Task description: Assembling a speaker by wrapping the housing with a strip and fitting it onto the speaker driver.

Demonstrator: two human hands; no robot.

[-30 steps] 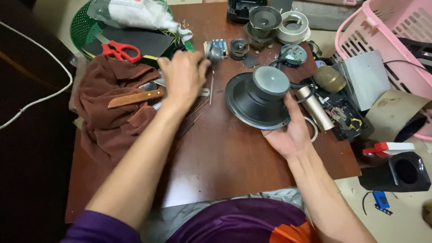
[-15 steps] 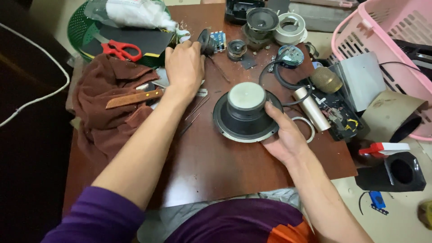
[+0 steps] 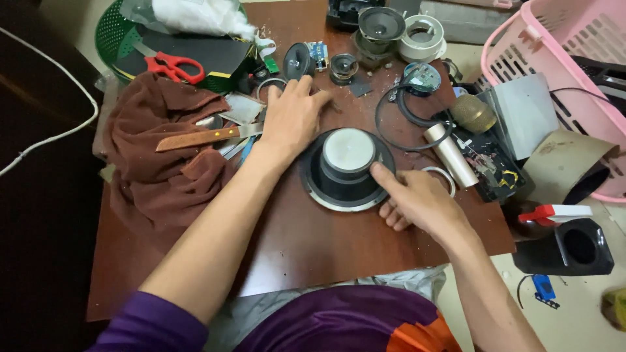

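**Hands on the speaker**

Now, my left hand (image 3: 291, 118) lies flat and released on the tabletop (image 3: 313, 241) beside the knife (image 3: 207, 136); the speaker (image 3: 347, 168) sits magnet-up, centre; my right hand (image 3: 417, 202) touches its rim, grip loose.

Brown wooden table (image 3: 306, 241) bears speaker (image 3: 347, 171), brown cloth (image 3: 156, 163), small speakers (image 3: 343, 67).
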